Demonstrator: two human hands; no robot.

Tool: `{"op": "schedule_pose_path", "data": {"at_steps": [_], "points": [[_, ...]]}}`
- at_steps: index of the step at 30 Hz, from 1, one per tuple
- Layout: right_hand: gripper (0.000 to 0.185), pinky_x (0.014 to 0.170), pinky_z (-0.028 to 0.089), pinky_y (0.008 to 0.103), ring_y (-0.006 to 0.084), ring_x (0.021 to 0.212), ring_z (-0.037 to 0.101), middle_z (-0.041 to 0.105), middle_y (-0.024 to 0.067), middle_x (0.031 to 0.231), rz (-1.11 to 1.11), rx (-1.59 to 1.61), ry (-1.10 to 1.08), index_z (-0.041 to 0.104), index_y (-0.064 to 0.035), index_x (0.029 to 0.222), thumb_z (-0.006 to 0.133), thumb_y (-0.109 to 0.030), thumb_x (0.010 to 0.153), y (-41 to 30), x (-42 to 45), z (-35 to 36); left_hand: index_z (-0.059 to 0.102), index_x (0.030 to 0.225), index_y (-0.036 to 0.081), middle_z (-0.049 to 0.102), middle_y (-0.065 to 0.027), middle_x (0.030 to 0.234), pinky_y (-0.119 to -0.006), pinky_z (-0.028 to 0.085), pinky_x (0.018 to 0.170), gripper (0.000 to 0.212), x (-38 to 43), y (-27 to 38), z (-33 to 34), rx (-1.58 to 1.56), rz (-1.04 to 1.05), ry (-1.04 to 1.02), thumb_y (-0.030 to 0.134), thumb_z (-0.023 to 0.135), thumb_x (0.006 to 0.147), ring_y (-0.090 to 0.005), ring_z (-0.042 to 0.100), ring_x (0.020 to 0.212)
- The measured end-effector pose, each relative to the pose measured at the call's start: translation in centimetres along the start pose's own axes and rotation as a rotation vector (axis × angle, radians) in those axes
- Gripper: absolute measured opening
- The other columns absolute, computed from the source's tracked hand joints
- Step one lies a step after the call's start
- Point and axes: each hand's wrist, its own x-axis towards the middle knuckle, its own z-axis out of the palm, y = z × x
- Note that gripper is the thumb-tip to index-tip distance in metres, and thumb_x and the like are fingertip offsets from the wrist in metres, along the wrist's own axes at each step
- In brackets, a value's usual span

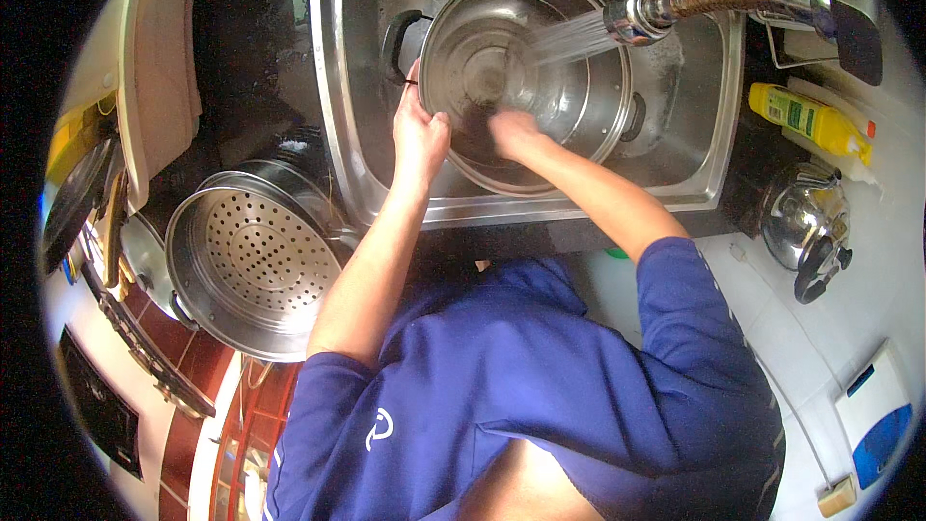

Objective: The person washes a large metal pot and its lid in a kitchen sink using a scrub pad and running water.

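A wide stainless steel pot (550, 152) with black side handles sits tilted in the steel sink (705, 137). My left hand (423, 130) grips its rim just below the left handle (396, 47). Inside the pot, my right hand (515, 134) is blurred, its fingers curled near the lower wall. A dark blurred patch lies by those fingers; whether it is a held scrubber or shadow cannot be told. Water (571, 36) sprays from the flexible faucet (636, 17) into the pot, partly covering its bottom.
At left, a perforated steamer pot (264, 253) stands on the dark counter beside a lid (148, 260). A dish rack with a white edge (134, 87) rises behind it. On the right are a yellow bottle (806, 119) and a steel kettle (799, 213).
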Motion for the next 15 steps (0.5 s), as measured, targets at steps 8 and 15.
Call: {"op": "schedule_pose_path", "data": {"at_steps": [8, 15], "points": [[0.032, 0.085, 0.041, 0.0434, 0.0355, 0.099, 0.051, 0.051, 0.0205, 0.110, 0.243, 0.669, 0.928, 0.050, -0.0005, 0.108, 0.046, -0.017, 0.081, 7.2, 8.7, -5.2, 0.050, 0.106, -0.002, 0.060, -0.0090, 0.088, -0.027, 0.043, 0.077, 0.042, -0.6, -1.0, -0.8, -0.163, -0.150, -0.082, -0.004, 0.048, 0.064, -0.0183, 0.057, 0.082], [0.037, 0.087, 0.043, 0.0402, 0.0338, 0.101, 0.053, 0.053, 0.0209, 0.108, 0.118, 0.187, -0.028, 0.057, 0.0017, 0.104, 0.054, -0.010, 0.069, 4.0, -0.6, 2.1, 0.042, 0.124, 0.001, 0.046, -0.0192, 0.124, -0.031, 0.032, 0.099, 0.060, -1.0, 0.2, 0.5, -0.167, -0.015, -0.015, -0.005, 0.043, 0.064, -0.0277, 0.043, 0.118]]}}
